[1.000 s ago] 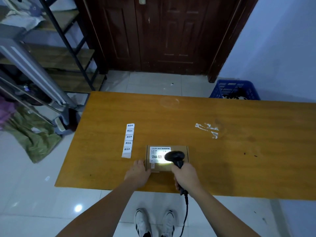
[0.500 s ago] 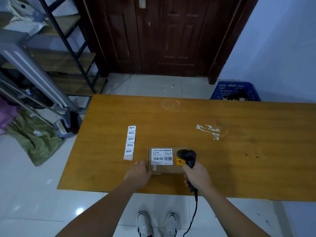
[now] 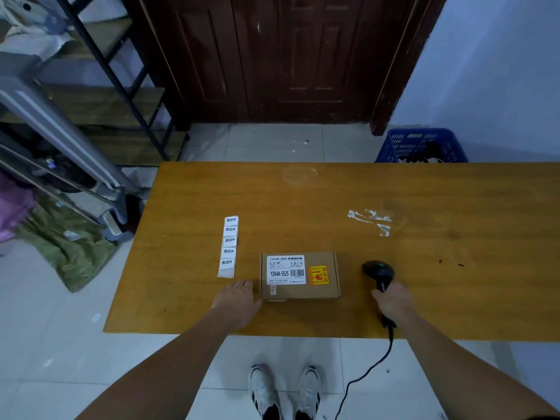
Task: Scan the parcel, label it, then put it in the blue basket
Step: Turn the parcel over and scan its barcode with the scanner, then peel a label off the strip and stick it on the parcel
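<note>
The parcel (image 3: 300, 275) lies low centre on the bench (image 3: 424, 192), now clear of the scanner (image 3: 378, 272), which the right hand (image 3: 394, 301) grips and has swung aside rightward, while the left hand (image 3: 239, 298), open, rests beside it, so scanning looks finished and the labels (image 3: 229, 246) come next.

You have one parcel (image 3: 300, 275), one scanner (image 3: 378, 272) and one blue basket (image 3: 421, 144). The label strip (image 3: 228, 246) shows five labels, perhaps more.
</note>
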Demonstrator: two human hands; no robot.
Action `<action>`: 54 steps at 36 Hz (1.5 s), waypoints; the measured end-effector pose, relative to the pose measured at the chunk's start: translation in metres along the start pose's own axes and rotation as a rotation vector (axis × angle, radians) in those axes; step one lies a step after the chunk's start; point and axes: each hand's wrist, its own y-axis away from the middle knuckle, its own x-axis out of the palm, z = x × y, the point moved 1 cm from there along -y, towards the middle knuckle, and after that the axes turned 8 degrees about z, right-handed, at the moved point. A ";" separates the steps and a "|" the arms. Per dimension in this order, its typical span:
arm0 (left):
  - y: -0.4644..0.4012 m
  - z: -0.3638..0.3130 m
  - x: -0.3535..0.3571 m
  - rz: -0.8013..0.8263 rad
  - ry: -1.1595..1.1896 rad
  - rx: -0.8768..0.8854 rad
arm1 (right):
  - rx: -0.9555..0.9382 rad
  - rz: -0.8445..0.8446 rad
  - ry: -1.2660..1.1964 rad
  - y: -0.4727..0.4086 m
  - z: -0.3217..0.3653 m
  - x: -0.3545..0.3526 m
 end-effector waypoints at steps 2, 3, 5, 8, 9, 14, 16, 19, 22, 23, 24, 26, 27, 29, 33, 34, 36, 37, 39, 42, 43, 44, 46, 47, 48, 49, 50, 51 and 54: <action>0.002 0.001 -0.001 0.007 0.005 -0.006 | -0.012 0.015 0.024 0.000 0.001 0.000; 0.004 0.001 -0.001 0.008 0.005 -0.009 | -0.026 0.026 0.038 0.001 0.002 -0.001; 0.008 0.001 -0.005 0.012 0.000 -0.016 | -0.058 0.053 0.068 0.004 0.004 -0.003; 0.016 0.001 -0.014 0.014 0.019 -0.031 | -0.088 0.078 0.108 0.006 0.008 -0.014; 0.018 0.000 -0.018 0.012 0.024 -0.037 | -0.094 0.074 0.117 0.008 0.011 -0.021; 0.028 -0.004 -0.043 -0.017 -0.015 -0.046 | -0.231 -0.099 0.325 0.026 0.041 -0.060; 0.030 -0.008 -0.051 -0.031 0.002 -0.046 | -0.348 -0.154 0.396 0.033 0.056 -0.071; 0.032 -0.015 -0.062 -0.048 0.027 -0.045 | -0.508 -0.148 0.465 0.044 0.078 -0.076; 0.032 -0.020 -0.067 -0.074 0.056 -0.049 | -0.590 -0.079 0.499 0.053 0.095 -0.064; 0.032 -0.021 -0.067 -0.080 0.064 -0.051 | -0.594 -0.047 0.510 0.055 0.099 -0.058; 0.033 -0.021 -0.067 -0.081 0.066 -0.052 | -0.591 -0.011 0.521 0.055 0.103 -0.050; 0.033 -0.018 -0.066 -0.066 0.065 -0.061 | -0.583 0.067 0.548 0.057 0.108 -0.034; 0.033 -0.016 -0.065 -0.055 0.066 -0.070 | -0.583 0.103 0.564 0.058 0.111 -0.025; 0.031 -0.008 -0.064 -0.034 0.065 -0.084 | -0.594 0.158 0.607 0.061 0.117 -0.006; 0.022 0.012 -0.065 -0.013 0.088 -0.116 | -0.688 0.170 0.657 0.068 0.142 0.032; 0.019 0.018 -0.065 -0.006 0.088 -0.125 | -0.714 0.175 0.669 0.070 0.149 0.040; 0.013 0.030 -0.065 0.006 0.094 -0.138 | -0.761 0.195 0.699 0.071 0.167 0.058; 0.009 0.036 -0.065 0.006 0.100 -0.139 | -0.786 0.201 0.712 0.071 0.177 0.068; 0.001 0.048 -0.066 0.009 0.089 -0.129 | -0.810 0.219 0.707 0.071 0.198 0.088; -0.010 0.060 -0.070 0.018 0.061 -0.120 | -0.804 0.265 0.724 0.072 0.230 0.120; -0.013 0.063 -0.072 0.022 0.059 -0.115 | -0.799 0.279 0.733 0.073 0.241 0.129; -0.017 0.065 -0.074 0.025 0.066 -0.110 | -0.791 0.287 0.735 0.074 0.250 0.138; -0.023 0.068 -0.079 0.034 0.090 -0.094 | -0.770 0.296 0.737 0.074 0.267 0.153; -0.027 0.069 -0.081 0.037 0.093 -0.083 | -0.754 0.305 0.742 0.074 0.274 0.159; -0.031 0.071 -0.082 0.039 0.086 -0.072 | -0.732 0.320 0.749 0.073 0.281 0.163; -0.035 0.073 -0.084 0.041 0.077 -0.062 | -0.712 0.334 0.754 0.072 0.286 0.167; -0.038 0.075 -0.086 0.044 0.071 -0.051 | -0.694 0.346 0.760 0.070 0.291 0.170; -0.042 0.077 -0.086 0.049 0.067 -0.040 | -0.685 0.354 0.765 0.068 0.295 0.173; -0.050 0.081 -0.086 0.069 0.056 -0.009 | -0.668 0.371 0.757 0.063 0.301 0.180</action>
